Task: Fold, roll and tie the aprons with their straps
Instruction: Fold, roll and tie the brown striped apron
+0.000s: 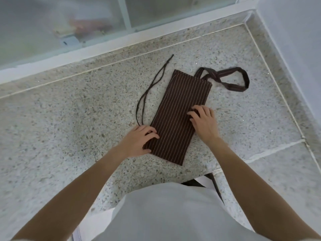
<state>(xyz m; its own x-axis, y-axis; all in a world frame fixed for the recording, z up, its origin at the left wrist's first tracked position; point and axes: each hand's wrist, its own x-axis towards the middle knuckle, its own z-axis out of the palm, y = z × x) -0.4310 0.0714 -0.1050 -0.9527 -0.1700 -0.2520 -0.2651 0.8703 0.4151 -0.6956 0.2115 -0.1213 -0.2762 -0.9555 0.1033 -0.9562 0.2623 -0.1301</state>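
A dark brown apron with thin pale stripes (180, 108) lies folded into a long narrow rectangle on the speckled stone counter (69, 119). Its thin waist straps (149, 91) trail from the near left edge up toward the back. The wide neck loop (232, 79) lies twisted at the far right corner. My left hand (140, 143) rests on the apron's near left edge with curled fingers on the cloth. My right hand (203, 119) presses fingertips on the apron's right side, about halfway along.
A white window frame with frosted glass (86, 32) runs along the back of the counter. A white wall (295, 49) closes the right side. The counter's front edge (217, 171) is near my body, with a dark strap hanging below it.
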